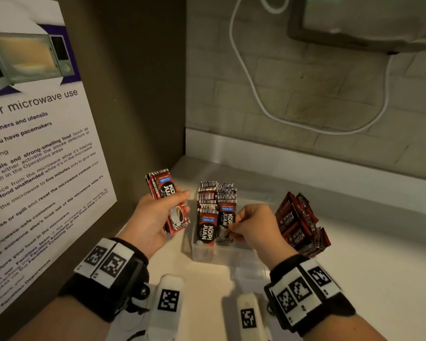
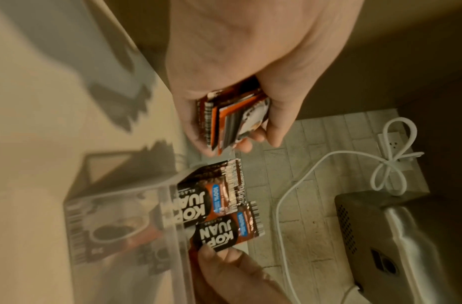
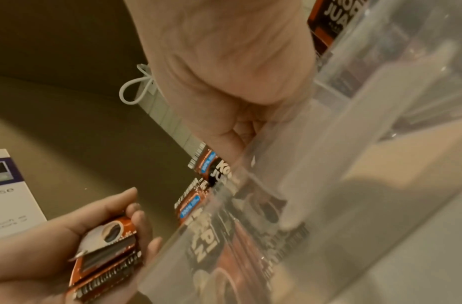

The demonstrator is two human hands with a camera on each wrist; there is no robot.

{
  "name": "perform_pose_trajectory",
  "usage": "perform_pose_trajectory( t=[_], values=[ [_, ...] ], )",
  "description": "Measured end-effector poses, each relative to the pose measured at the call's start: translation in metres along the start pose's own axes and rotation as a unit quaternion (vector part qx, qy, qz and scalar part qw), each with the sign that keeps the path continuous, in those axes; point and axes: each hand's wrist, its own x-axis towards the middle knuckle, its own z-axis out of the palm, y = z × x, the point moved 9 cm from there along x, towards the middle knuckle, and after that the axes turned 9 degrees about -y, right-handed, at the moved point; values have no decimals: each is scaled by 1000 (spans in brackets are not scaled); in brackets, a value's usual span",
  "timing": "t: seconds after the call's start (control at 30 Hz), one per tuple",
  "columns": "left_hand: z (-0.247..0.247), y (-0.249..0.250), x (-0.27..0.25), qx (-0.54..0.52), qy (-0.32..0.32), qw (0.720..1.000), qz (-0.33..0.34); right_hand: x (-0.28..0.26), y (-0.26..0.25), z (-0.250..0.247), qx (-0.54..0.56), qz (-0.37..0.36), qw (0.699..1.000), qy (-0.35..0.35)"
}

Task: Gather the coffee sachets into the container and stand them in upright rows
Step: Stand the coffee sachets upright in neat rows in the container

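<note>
A clear plastic container [image 1: 202, 253] stands on the white counter with several red-and-black coffee sachets [image 1: 215, 200] upright in two rows. My right hand [image 1: 231, 227] reaches into it and pinches the front sachet of the right row [image 1: 228, 219]. That sachet [image 2: 227, 232] shows above the container wall [image 2: 120, 205] in the left wrist view. My left hand [image 1: 175, 203] hovers left of the container and grips a stack of sachets [image 1: 164, 190], also seen edge-on as the stack [image 2: 234, 117]. The right wrist view shows the stack [image 3: 107, 246] and the rows [image 3: 206, 170].
A loose pile of sachets [image 1: 298, 222] lies right of the container. A microwave-use notice [image 1: 35, 143] covers the left wall. A white cable [image 1: 256, 94] loops on the tiled back wall under an appliance [image 1: 367, 20]. Bare counter [image 1: 367, 267] extends at the right front.
</note>
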Motion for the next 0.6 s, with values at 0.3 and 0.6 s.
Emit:
perform_pose_trajectory(
  t=[0.3, 0.6],
  values=[
    [-5, -15, 0, -5, 14, 999, -40, 12, 6, 4, -44, 21, 999, 12],
    [-5, -1, 0, -121, 10, 991, -64, 15, 7, 4, -88, 22, 996, 6]
  ],
)
